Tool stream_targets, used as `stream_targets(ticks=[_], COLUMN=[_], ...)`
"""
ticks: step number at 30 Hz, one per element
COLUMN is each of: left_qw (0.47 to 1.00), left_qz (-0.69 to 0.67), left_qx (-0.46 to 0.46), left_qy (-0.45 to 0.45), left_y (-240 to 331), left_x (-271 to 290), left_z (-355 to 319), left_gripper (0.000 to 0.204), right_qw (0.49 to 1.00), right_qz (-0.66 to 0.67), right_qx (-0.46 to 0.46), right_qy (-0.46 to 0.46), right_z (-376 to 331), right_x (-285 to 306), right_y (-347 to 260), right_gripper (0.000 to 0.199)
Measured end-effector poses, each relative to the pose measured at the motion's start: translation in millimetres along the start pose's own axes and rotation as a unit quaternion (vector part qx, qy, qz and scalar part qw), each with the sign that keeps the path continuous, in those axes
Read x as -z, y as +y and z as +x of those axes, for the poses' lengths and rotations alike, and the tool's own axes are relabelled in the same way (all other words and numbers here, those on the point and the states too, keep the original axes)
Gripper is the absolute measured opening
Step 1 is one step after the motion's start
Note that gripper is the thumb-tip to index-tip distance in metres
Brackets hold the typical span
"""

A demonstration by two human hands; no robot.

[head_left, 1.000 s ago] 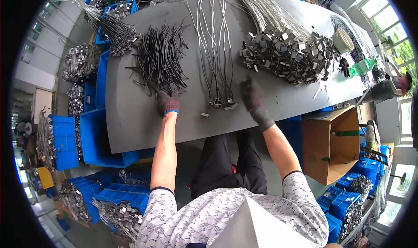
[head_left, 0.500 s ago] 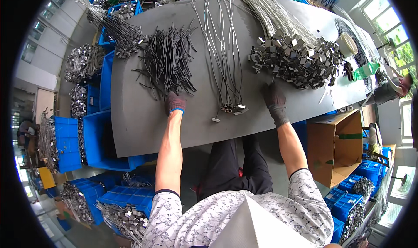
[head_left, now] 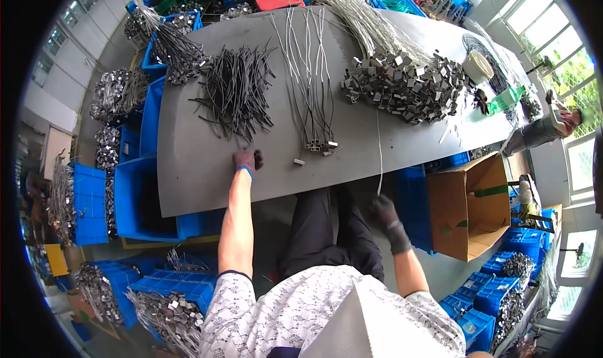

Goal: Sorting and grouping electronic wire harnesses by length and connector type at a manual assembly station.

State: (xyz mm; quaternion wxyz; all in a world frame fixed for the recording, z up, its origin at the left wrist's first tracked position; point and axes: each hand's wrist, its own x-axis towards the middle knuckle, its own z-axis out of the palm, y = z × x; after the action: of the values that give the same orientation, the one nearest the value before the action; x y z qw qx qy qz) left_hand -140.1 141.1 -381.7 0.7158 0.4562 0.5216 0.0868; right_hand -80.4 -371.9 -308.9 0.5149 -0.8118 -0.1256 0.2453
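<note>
My right hand point(head_left: 385, 211), in a dark glove, is just off the table's front edge, closed on the end of a pale wire point(head_left: 380, 146). The wire runs taut up across the grey table to a heap of small metal square-shaped pieces point(head_left: 414, 88) with long wires fanning out behind. My left hand point(head_left: 248, 160), gloved and with curled fingers, rests low over the table, just below a pile of short black tubes point(head_left: 235, 91). Whatever it may hold is too small to make out. Between the hands lie several wires with black sleeves point(head_left: 312, 107), their metal ends point(head_left: 321, 146) nearest me.
Blue crates point(head_left: 147, 201) stand at the table's left side. An open cardboard box point(head_left: 468, 207) is beside its right front edge. A green bottle point(head_left: 505, 99) and a whitish tub point(head_left: 478, 67) are at the far right. Another person point(head_left: 556, 122) is beyond.
My right hand has moved from beside the metal heap toward me past the table edge, drawing a wire out. My left hand has shifted slightly away from the black tubes.
</note>
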Motion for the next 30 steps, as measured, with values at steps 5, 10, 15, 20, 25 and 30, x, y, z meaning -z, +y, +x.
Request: stream_targets(ticks=[5, 10, 15, 20, 25, 30], left_qw=[0.933, 0.924, 0.935, 0.959, 0.943, 0.917], left_qz=[-0.294, -0.176, 0.029, -0.149, -0.098, -0.156], left_qx=[0.078, -0.01, 0.061, 0.089, -0.219, -0.329], left_qy=[-0.192, -0.339, -0.348, -0.225, -0.23, -0.164], left_y=[-41, -48, -144, -189, -75, 35], left_x=[-33, -146, -275, -331, -348, -330], left_z=[-86, -196, -214, -237, -273, -256], left_gripper=[0.01, 0.01, 0.013, 0.008, 0.015, 0.021], right_qw=[0.865, 0.806, 0.833, 0.878, 0.834, 0.841], right_qz=[-0.471, -0.386, -0.366, -0.314, -0.334, -0.327], right_qx=[-0.174, -0.394, -0.403, -0.32, -0.353, -0.346], right_qy=[-0.025, -0.214, -0.1, -0.165, -0.263, -0.258], right_z=[-219, -359, -371, -387, -410, -387], right_x=[51, 79, 48, 38, 36, 55], right_y=[197, 215, 164, 212, 255, 303], right_gripper=[0.014, 0.032, 0.039, 0.039, 0.035, 0.035])
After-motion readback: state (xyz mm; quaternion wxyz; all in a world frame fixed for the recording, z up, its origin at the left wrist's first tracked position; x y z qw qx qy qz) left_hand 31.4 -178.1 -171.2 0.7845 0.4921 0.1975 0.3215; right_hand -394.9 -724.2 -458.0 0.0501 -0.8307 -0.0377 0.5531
